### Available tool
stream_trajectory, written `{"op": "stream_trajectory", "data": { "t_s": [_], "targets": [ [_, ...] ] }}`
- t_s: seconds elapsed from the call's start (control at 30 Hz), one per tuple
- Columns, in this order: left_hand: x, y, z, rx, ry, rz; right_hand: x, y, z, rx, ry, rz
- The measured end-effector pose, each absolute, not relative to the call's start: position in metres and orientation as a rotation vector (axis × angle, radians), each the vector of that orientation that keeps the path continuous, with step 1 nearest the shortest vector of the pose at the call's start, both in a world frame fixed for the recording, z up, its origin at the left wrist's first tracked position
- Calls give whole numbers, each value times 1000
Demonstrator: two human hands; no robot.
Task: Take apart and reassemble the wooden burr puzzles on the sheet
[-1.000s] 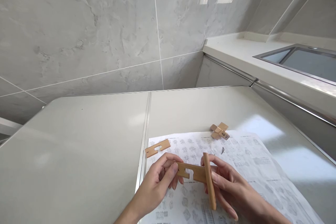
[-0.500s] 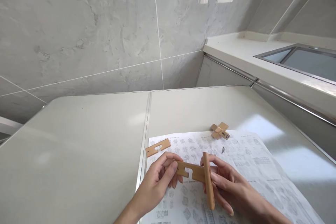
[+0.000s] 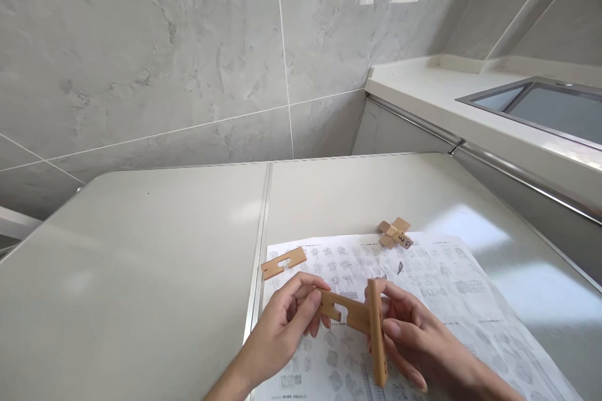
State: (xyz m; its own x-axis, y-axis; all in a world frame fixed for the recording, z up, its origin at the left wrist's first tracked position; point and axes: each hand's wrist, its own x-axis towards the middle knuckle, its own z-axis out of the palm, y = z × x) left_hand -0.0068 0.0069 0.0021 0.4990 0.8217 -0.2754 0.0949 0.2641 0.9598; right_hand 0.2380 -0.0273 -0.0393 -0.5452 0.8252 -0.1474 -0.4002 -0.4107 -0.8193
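My left hand (image 3: pixel 290 313) pinches the left end of a flat wooden puzzle piece (image 3: pixel 356 314) with a notch cut in its edge. This piece meets a second wooden puzzle piece (image 3: pixel 377 341) crosswise at its right end. My right hand (image 3: pixel 414 332) grips the crosswise piece with thumb and fingers; some fingertips are hidden behind it. How far the two pieces pass through each other cannot be seen. A loose notched wooden piece (image 3: pixel 284 262) lies at the sheet's upper left corner. Beyond my right hand sits a cross-shaped group of joined wooden pieces (image 3: pixel 394 233) with dark marks.
Beneath my hands a printed paper sheet (image 3: pixel 451 301) with small diagrams covers part of the pale folding table (image 3: pixel 155 276). A small torn spot or dark scrap (image 3: pixel 400 267) shows on the sheet. A white counter (image 3: pixel 423 84) with a sink (image 3: pixel 550 106) stands at right, a tiled wall behind.
The crosswise piece and my right hand have shifted slightly right and down. The held notched piece tilts a little more. My left hand has barely moved.
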Motion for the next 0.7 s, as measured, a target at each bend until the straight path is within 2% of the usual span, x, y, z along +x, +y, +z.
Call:
{"op": "stream_trajectory", "data": {
  "t_s": [0.7],
  "targets": [
    [-6,9,4,1228,914,590,237,-30,-39,-670,-961,2043]
  ]
}}
